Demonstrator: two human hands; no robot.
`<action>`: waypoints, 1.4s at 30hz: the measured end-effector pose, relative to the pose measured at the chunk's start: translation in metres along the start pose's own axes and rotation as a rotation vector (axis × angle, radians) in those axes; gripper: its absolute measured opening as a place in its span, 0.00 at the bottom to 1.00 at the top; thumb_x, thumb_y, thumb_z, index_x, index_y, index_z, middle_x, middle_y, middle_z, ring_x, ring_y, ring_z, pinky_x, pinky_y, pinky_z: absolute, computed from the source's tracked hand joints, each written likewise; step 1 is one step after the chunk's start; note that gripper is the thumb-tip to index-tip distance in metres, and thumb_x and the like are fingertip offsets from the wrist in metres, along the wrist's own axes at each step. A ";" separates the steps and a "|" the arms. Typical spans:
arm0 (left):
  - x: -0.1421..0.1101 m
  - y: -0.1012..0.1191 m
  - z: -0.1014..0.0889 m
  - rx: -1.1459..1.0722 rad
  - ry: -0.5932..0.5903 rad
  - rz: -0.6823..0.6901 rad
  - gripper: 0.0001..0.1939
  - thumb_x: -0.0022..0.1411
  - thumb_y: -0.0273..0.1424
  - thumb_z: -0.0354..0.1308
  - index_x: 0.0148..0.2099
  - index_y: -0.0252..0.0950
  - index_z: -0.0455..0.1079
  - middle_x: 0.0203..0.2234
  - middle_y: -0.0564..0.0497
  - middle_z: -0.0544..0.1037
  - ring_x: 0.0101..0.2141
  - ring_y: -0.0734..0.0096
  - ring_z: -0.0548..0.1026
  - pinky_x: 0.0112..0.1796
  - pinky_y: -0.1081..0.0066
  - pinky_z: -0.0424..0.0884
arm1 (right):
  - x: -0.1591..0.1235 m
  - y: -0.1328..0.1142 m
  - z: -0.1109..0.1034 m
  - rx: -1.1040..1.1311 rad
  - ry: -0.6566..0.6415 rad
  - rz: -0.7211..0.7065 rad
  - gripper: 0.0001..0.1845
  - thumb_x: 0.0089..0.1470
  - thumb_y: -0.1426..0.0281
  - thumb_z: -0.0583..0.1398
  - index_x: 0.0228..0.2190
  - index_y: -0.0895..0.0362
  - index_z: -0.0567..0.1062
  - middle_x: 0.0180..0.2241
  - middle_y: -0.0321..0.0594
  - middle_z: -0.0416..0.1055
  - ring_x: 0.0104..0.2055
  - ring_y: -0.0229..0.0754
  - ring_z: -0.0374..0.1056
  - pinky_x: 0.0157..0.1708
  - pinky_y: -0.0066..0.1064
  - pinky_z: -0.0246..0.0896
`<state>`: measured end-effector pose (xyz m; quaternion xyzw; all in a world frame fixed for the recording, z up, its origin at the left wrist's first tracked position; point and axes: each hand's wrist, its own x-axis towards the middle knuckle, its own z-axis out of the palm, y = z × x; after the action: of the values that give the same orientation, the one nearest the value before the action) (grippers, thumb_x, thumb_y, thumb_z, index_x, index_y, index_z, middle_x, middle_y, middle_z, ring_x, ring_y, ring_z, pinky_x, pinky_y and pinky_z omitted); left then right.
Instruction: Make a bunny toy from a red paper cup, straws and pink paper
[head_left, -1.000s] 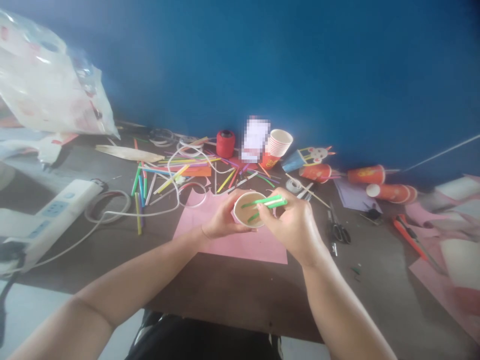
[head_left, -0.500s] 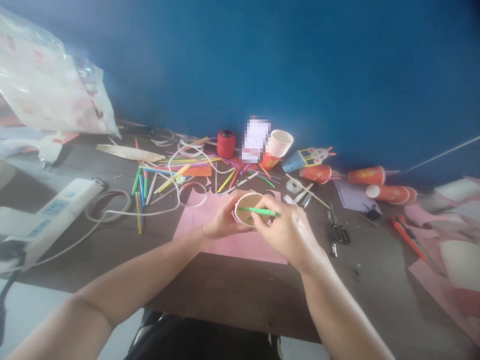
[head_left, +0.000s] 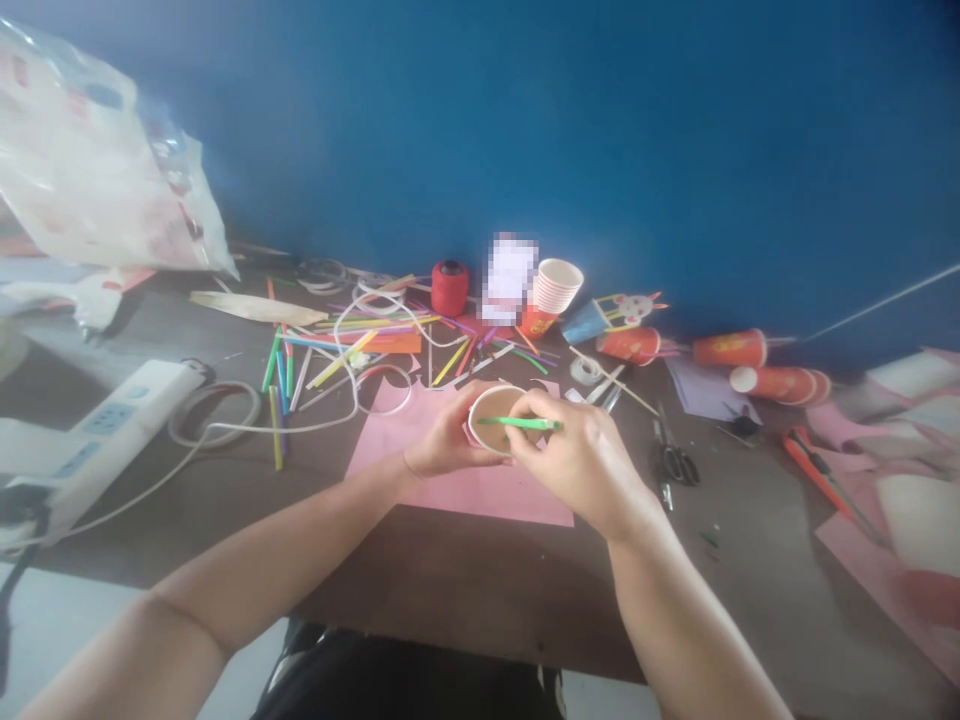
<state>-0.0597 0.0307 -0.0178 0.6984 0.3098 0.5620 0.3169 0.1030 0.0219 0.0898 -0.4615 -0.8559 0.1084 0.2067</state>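
Note:
My left hand [head_left: 454, 435] is wrapped round the side of a paper cup [head_left: 495, 405], whose open mouth is tilted toward me. Pinched between the thumb and fingers of my right hand [head_left: 566, 445] is a green straw [head_left: 525, 423]. The straw lies across the cup's mouth, its thin left end over the inside; whether it touches the cup wall I cannot tell. Beneath both hands a sheet of pink paper [head_left: 480, 495] lies on the dark table. My right fingers hide the cup's right rim.
Loose coloured straws [head_left: 360, 340] and a white cable [head_left: 300, 428] spread left of the paper. A power strip [head_left: 120, 420] stands further left. Behind are a red thread spool [head_left: 450, 290] and stacked cups [head_left: 559, 285]. Scissors [head_left: 675, 460] and a red utility knife [head_left: 817, 475] lie right.
The green straw has shifted very slightly within the cup's mouth along with my right hand. My left hand keeps its hold on the cup. The whole view has moved a little.

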 end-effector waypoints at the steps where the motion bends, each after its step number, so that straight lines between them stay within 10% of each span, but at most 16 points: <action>1: 0.001 0.000 -0.001 0.004 0.004 0.004 0.42 0.40 0.36 0.70 0.57 0.38 0.58 0.48 0.41 0.69 0.48 0.54 0.69 0.47 0.56 0.67 | 0.000 0.000 0.000 0.007 0.008 0.011 0.01 0.48 0.72 0.58 0.27 0.54 0.70 0.22 0.31 0.71 0.21 0.34 0.63 0.25 0.26 0.52; 42: 0.003 0.002 -0.004 0.229 0.070 0.038 0.32 0.45 0.35 0.68 0.52 0.38 0.62 0.42 0.45 0.69 0.43 0.59 0.68 0.43 0.59 0.66 | 0.002 0.000 0.019 -0.118 0.190 0.083 0.05 0.46 0.68 0.59 0.23 0.54 0.74 0.24 0.35 0.74 0.27 0.40 0.70 0.26 0.27 0.54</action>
<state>-0.0632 0.0321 -0.0144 0.7156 0.3696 0.5529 0.2136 0.0933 0.0240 0.0731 -0.5162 -0.8174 0.0220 0.2547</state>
